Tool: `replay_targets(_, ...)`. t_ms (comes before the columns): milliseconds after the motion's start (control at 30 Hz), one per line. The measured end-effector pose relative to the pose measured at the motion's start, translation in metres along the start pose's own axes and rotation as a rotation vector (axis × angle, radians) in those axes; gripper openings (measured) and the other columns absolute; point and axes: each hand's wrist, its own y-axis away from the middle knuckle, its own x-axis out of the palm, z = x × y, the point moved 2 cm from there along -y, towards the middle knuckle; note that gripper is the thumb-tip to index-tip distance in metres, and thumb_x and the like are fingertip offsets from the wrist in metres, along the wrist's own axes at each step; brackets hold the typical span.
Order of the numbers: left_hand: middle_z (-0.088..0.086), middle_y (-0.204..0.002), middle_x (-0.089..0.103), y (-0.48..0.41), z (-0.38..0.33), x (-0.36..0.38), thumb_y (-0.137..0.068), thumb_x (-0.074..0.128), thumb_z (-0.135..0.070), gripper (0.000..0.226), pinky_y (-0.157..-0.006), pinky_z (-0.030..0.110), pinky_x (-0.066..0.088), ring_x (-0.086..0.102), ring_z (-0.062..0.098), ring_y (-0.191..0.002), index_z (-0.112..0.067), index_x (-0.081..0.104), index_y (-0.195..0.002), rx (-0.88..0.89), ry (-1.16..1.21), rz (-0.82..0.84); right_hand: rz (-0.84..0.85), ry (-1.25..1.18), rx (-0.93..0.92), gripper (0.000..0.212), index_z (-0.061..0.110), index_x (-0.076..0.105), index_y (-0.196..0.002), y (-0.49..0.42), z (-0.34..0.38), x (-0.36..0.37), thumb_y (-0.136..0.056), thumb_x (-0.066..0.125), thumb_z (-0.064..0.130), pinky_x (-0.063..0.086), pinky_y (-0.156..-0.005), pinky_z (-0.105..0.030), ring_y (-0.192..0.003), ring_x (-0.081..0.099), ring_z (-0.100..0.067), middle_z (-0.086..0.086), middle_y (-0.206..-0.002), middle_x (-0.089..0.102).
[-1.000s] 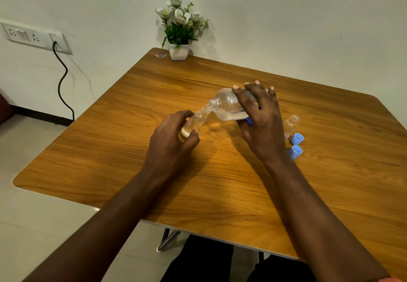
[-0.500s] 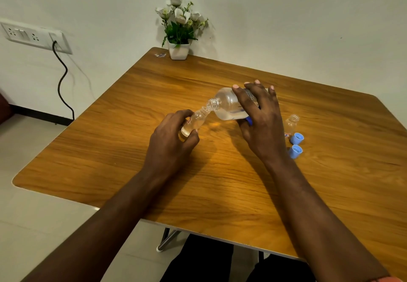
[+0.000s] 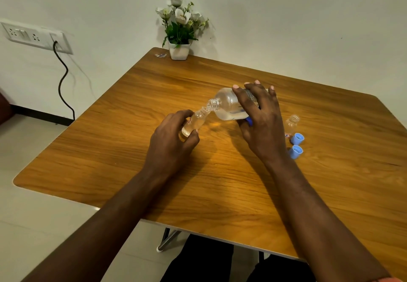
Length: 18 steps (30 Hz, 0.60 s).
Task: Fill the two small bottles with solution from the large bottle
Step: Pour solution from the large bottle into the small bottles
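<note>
A pale wall stood behind our wooden table [image 3: 220,182], with a switch-and-socket panel [image 3: 36,37] on the left and a black cable [image 3: 62,83] hanging from it. At the table's far edge sat a small white pot of white flowers [image 3: 179,28], and a little scrap [image 3: 160,55] lay just beside it.

Over the middle of the table our right hand [image 3: 261,125] was wrapped around the large clear bottle [image 3: 226,105], fingers across its top and thumb underneath, holding it tipped nearly flat with the open neck pointing left. Clear solution lay along its lower side. A bit of blue showed under that hand; we could not tell what it was.

Our left hand [image 3: 170,142] gripped the first small bottle [image 3: 196,123] between thumb and fingers, tilted so its mouth met the large bottle's neck. A little liquid sat at its bottom.

To the right of our right hand, the second small bottle [image 3: 291,125] stood upright and uncapped on the table. Just beside it lay two blue caps [image 3: 296,138] [image 3: 296,151], openings up, close together.
</note>
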Motion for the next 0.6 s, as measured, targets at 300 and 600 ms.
replay_targets(300, -0.018, -0.111, 0.053, 0.0007, -0.0034, -0.0023, -0.084, 0.06, -0.029, 0.043, -0.088, 0.043, 0.052, 0.058, 0.009, -0.104, -0.021, 0.055, -0.126, -0.024, 0.05, 0.002, 0.026, -0.023, -0.01, 0.077, 0.015, 0.039, -0.144, -0.0021, 0.0045, -0.0031, -0.077, 0.076, 0.006, 0.025, -0.115, -0.054, -0.133, 0.043, -0.036, -0.02, -0.136, 0.052)
replay_targets(600, -0.011, -0.11, 0.058, 0.0003, -0.0021, -0.0036, -0.085, 0.062, -0.028, 0.042, -0.088, 0.036, 0.054, 0.06, 0.007, -0.102, -0.021, 0.055, -0.126, -0.059, 0.088, -0.029, 0.059, -0.063, 0.017, 0.086, 0.014, 0.037, -0.145, -0.0036, 0.0102, -0.0025, -0.072, 0.082, 0.014, 0.039, -0.109, -0.052, -0.124, 0.05, -0.032, -0.016, -0.133, 0.055)
